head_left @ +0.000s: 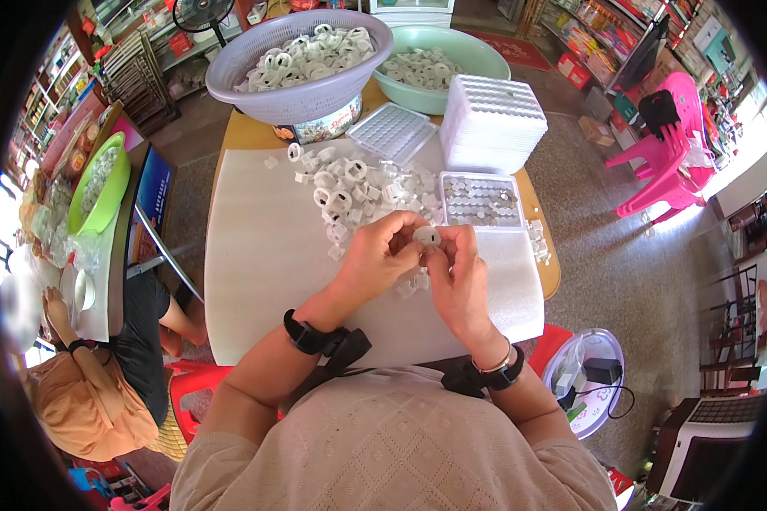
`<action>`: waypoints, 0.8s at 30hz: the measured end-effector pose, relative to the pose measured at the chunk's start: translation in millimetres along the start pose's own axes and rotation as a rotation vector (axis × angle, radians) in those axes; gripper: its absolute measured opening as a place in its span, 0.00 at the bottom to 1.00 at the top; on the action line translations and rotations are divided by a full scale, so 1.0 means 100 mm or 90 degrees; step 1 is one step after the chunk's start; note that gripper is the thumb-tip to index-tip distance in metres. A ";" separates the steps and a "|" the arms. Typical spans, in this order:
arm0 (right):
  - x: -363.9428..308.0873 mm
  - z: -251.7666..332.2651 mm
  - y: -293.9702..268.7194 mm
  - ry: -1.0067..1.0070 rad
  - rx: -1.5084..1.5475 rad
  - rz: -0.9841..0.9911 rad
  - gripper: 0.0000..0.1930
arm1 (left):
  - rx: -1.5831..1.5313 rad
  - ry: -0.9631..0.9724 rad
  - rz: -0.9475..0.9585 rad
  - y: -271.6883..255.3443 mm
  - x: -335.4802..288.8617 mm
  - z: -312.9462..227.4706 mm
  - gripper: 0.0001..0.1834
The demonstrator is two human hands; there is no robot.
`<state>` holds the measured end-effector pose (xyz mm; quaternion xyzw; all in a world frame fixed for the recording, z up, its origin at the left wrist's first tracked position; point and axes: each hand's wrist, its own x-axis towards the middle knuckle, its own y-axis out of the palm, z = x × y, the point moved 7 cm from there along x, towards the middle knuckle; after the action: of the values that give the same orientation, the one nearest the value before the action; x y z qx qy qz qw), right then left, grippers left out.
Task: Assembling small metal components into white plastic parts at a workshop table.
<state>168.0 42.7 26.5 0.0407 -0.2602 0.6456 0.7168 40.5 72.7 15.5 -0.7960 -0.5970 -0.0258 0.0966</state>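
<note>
Both my hands meet over the table, pinching one small round white plastic part [427, 236] with a dark slot in it. My left hand [388, 247] grips its left side, and my right hand [458, 277] has its thumb and fingers on the right side. Just beyond them lies a loose pile of white plastic parts [349, 192], some round with dark openings, others small and blocky. To the right of the pile sits a white tray [483, 225] with rows of small pieces in it.
Behind the pile stand a lavender basket [230, 85] and a green basin [486, 61], both holding white parts. A stack of white trays [494, 128] is at the back right, beside a flat tray [392, 132]. Another person [94, 383] sits at a table on the left.
</note>
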 end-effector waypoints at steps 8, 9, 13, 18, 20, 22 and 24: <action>0.06 -0.04 0.01 0.075 0.039 0.012 0.08 | -0.032 -0.007 -0.024 -0.02 0.02 -0.04 0.10; 0.07 -0.05 0.02 0.103 0.063 0.029 0.08 | -0.038 -0.003 -0.028 -0.04 0.02 -0.05 0.10; 0.11 0.01 -0.07 0.105 0.051 0.066 0.06 | -0.016 -0.035 -0.009 -0.07 0.00 -0.06 0.10; 0.11 0.09 -0.36 0.091 0.029 0.068 0.04 | -0.014 -0.106 -0.036 -0.07 -0.07 -0.30 0.10; 0.06 0.01 -0.50 0.090 0.012 0.085 0.04 | 0.005 -0.107 -0.059 -0.10 -0.06 -0.48 0.10; 0.01 -0.07 -0.58 0.114 -0.018 0.111 0.05 | 0.162 -0.156 0.058 -0.09 0.04 -0.60 0.11; -0.06 -0.18 -0.63 0.137 -0.011 0.132 0.05 | 0.190 -0.170 0.058 -0.19 0.34 -0.55 0.12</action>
<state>233.1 34.1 25.6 -0.0621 -0.1902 0.7146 0.6703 36.6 100.2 76.7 -0.7956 -0.5648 0.1729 0.1345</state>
